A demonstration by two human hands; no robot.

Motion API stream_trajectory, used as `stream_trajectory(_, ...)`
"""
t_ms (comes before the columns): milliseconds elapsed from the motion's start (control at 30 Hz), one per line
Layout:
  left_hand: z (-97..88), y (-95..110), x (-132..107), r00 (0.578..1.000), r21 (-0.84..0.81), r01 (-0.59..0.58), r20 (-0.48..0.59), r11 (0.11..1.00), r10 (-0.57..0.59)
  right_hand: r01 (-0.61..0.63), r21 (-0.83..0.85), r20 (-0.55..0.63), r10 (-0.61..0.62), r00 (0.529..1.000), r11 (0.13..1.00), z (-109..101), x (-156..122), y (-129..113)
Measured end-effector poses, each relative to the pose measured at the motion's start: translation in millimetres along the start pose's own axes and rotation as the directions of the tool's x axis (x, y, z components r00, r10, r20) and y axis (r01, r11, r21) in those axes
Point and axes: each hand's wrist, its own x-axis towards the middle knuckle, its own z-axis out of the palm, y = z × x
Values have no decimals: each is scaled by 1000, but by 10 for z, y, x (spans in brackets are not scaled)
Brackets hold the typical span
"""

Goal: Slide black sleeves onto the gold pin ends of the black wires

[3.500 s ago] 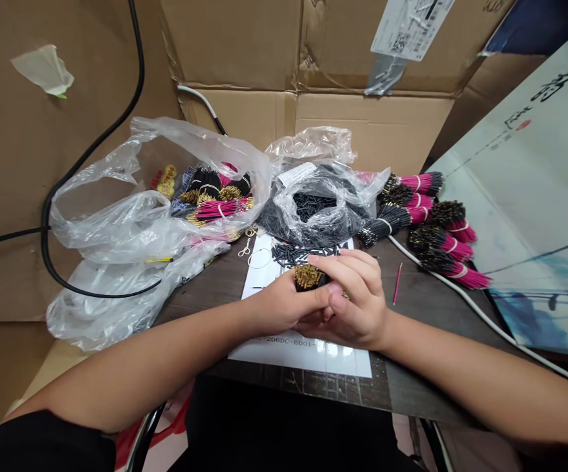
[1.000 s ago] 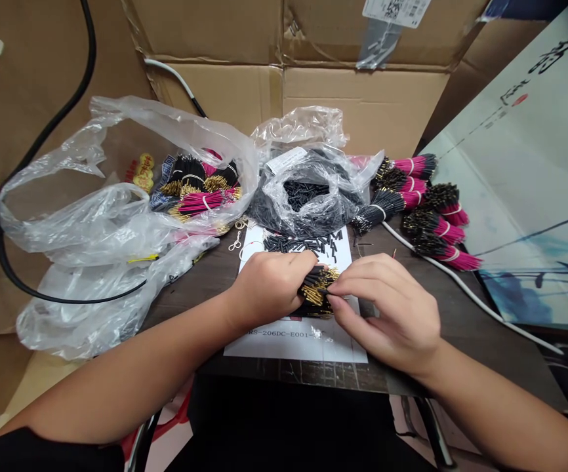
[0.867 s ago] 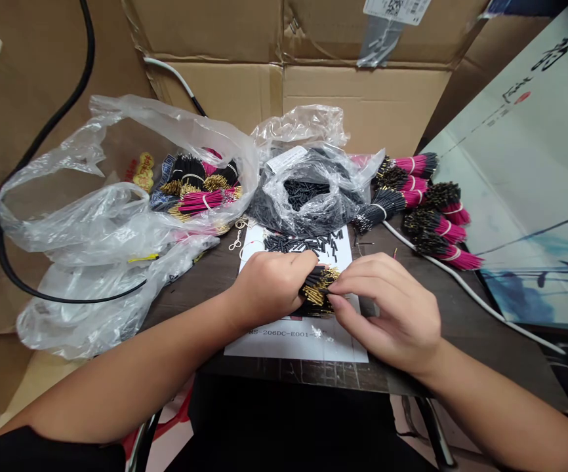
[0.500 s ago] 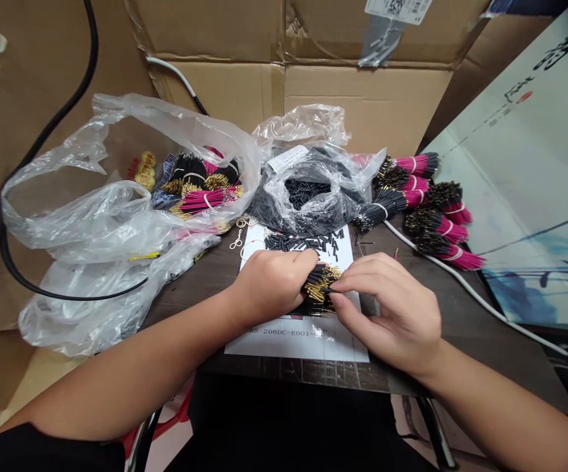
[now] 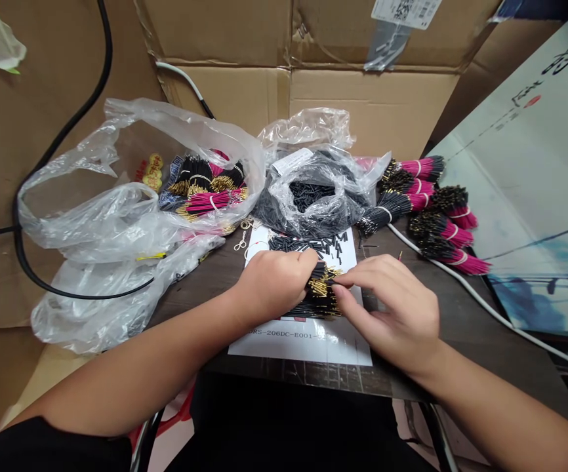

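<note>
My left hand [image 5: 270, 284] is closed round a bundle of black wires with gold pin tips [image 5: 321, 292], held low over a white printed sheet [image 5: 308, 341] on the dark table [image 5: 441, 321]. My right hand [image 5: 393, 308] pinches at the gold tips of that bundle with thumb and forefinger. Loose short black tubes [image 5: 308, 245] lie on the sheet just beyond my hands.
A clear bag of black tubes [image 5: 313, 200] sits behind the sheet. Left of it, a big plastic bag [image 5: 131, 203] holds pink and black wire bundles. More pink bundles [image 5: 436, 216] lie at the right beside a white cable [image 5: 481, 305]. Cardboard walls [image 5: 343, 98] stand behind.
Earlier my left hand held the bundle upright with the gold tips facing up; now it is tipped toward the right and my right hand picks at the tips. The view shifted slightly.
</note>
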Motion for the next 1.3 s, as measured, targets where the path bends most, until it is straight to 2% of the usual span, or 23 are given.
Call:
stream_trajectory(200, -5, 11, -5, 1000, -36, 14, 21, 999, -13, -39, 76, -43, 43, 998, 996, 10, 32, -26)
stream_trajectory(633, -12, 8, -5, 1000, -45, 14, 22, 999, -13, -44, 56, -5, 45, 999, 997, 10, 21, -23)
stream_trajectory(1000, -43, 15, -9, 998, -32, 37, 57, 999, -35, -20, 10, -22, 20, 1000, 1000, 34, 2, 1)
stream_trajectory(1300, -35, 13, 2, 993, -55, 46, 108, 997, -40, -44, 177, -40, 52, 998, 983, 95, 18, 64)
